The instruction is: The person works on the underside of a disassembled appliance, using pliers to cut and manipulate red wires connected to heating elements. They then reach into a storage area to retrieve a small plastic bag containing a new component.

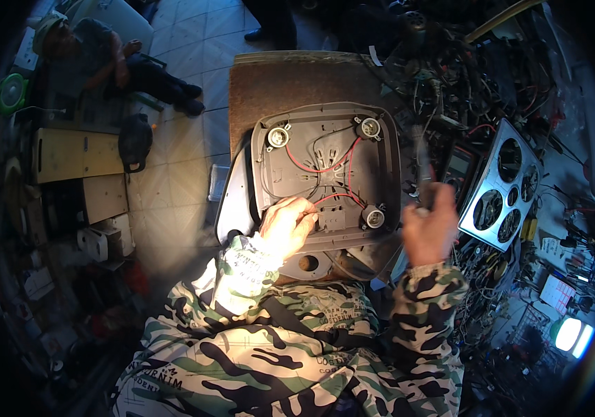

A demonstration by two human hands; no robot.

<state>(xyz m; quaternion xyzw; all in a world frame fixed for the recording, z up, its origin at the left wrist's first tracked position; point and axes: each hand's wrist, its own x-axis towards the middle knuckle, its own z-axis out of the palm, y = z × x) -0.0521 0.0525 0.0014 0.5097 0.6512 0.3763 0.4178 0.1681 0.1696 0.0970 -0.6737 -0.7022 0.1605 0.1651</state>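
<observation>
A shallow grey plastic housing lies open side up on a brown board in front of me. Round metal-and-plastic corner fittings sit in three of its corners, and red wires run between them and the middle. My left hand is at the near left corner, fingers closed together and pinching down; whatever they hold is hidden beneath them. To the right of the housing, my right hand is smeared by motion. From its fingers a long thin tool points away from me, too blurred to name its kind.
The brown board extends beyond the housing. Tangled cables and parts crowd the right, beside a metal panel with round holes and a lit lamp. A seated person is at the far left. Boxes stand on the left.
</observation>
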